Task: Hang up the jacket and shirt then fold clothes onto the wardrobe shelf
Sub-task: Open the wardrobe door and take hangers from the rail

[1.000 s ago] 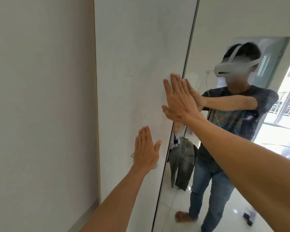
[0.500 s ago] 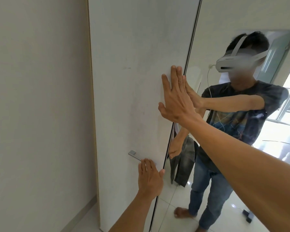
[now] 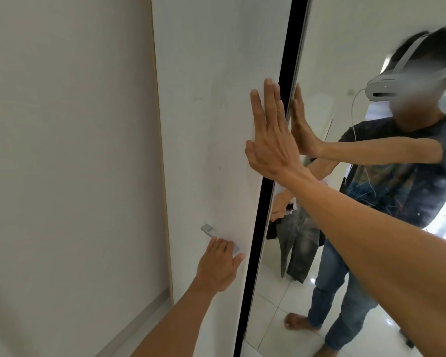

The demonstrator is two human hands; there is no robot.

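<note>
Right hand flat on the wardrobe door, left hand dropped to its handle, grip unclear; a dark gap has widened, so the wardrobe is likely opening.

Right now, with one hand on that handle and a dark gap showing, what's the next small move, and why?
Probably pull the handle with the left hand to open the white door wider: a dark gap already shows beside the mirror door, and the right hand lies flat on the door's edge.
</note>
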